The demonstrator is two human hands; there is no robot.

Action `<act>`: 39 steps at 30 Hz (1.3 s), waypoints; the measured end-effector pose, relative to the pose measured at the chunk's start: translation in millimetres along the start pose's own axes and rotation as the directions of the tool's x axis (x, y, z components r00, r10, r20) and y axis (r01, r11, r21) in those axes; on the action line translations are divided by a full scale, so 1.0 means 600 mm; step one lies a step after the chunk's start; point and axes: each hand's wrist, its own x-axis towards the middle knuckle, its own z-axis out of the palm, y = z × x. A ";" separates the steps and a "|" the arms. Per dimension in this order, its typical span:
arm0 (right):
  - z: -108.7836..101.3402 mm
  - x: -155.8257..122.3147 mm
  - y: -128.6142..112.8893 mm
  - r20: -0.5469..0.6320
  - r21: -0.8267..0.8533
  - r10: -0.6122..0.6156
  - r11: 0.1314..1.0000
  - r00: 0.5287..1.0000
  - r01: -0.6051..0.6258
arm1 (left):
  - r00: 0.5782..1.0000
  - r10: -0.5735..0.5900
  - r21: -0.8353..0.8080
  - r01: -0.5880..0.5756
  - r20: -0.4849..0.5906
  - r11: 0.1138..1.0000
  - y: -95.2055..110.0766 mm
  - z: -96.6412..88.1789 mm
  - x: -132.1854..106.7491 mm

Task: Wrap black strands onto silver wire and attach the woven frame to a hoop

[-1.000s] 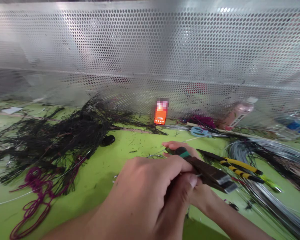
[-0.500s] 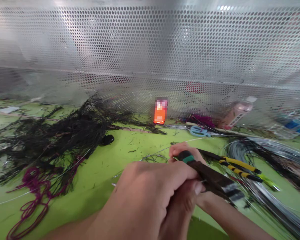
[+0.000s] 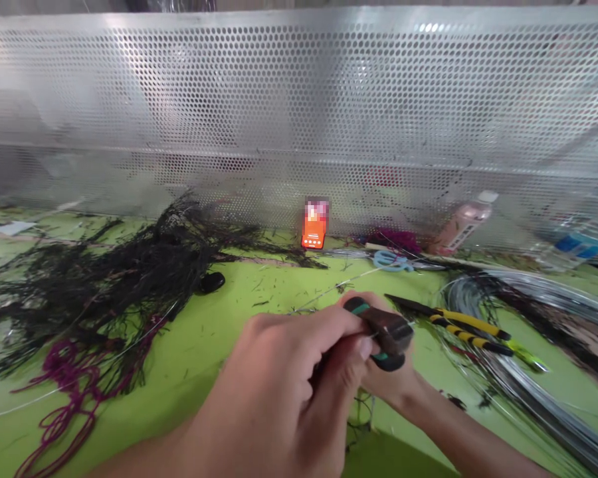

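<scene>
My left hand (image 3: 279, 372) is closed in a pinch at the centre front, with thumb and forefinger on a thin wire (image 3: 323, 293) beside the pliers' head. Mostly behind it, my right hand (image 3: 391, 382) is wrapped around the pliers (image 3: 386, 328), which have black and green handles and a dark metal head facing right and towards me. The left hand hides much of the right fingers. Whether the jaws bite the wire cannot be made out. Below the hands hangs a thin loop with dark bits (image 3: 359, 421).
Yellow-and-black pliers (image 3: 471, 325) and a coil of silvery wire (image 3: 523, 392) lie at right. Blue-handled scissors (image 3: 393, 260), a lit phone (image 3: 314, 226) and a pink bottle (image 3: 466, 222) are by the perforated metal panel (image 3: 279, 99). Black stringy strands (image 3: 114, 279) and purple cord (image 3: 70, 372) lie left.
The pliers have turned in my right hand's grip, their head swinging from the lower right to a more foreshortened angle. My left hand has shifted slightly left and stays pinched.
</scene>
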 end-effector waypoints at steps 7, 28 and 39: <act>0.001 0.002 0.001 0.042 -0.090 0.036 0.995 0.998 -0.032 | 0.991 -0.131 -0.058 0.132 0.021 0.990 -0.001 -0.014 0.007; -0.085 -0.031 -0.054 0.152 -0.269 0.288 0.933 0.946 -0.241 | 0.990 -0.067 0.115 0.052 0.124 0.992 -0.015 0.010 0.013; -0.218 -0.028 0.040 0.010 -0.452 0.489 0.780 0.872 -0.432 | 0.988 -0.138 0.122 0.128 0.072 0.984 -0.012 -0.010 -0.004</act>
